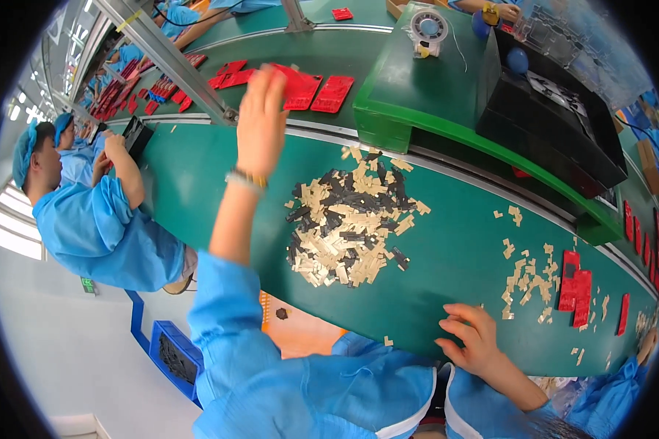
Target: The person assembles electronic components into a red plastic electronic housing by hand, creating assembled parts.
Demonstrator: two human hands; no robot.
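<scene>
My left hand reaches forward over the far rail, its fingers long and slightly blurred. At its fingertips is a smeared red plastic part, which seems pinched there; the thumb is hidden. This part overlaps other flat red parts lying on the green belt behind the rail. My right hand hovers over the near table edge, fingers curved and apart, holding nothing. Between the hands, a heap of small beige and black pieces lies on the green table.
A green raised stand carries a small white fan and a black bin. To the right lie scattered beige pieces and stacked red parts. A co-worker in blue sits at left, near a blue crate on the floor.
</scene>
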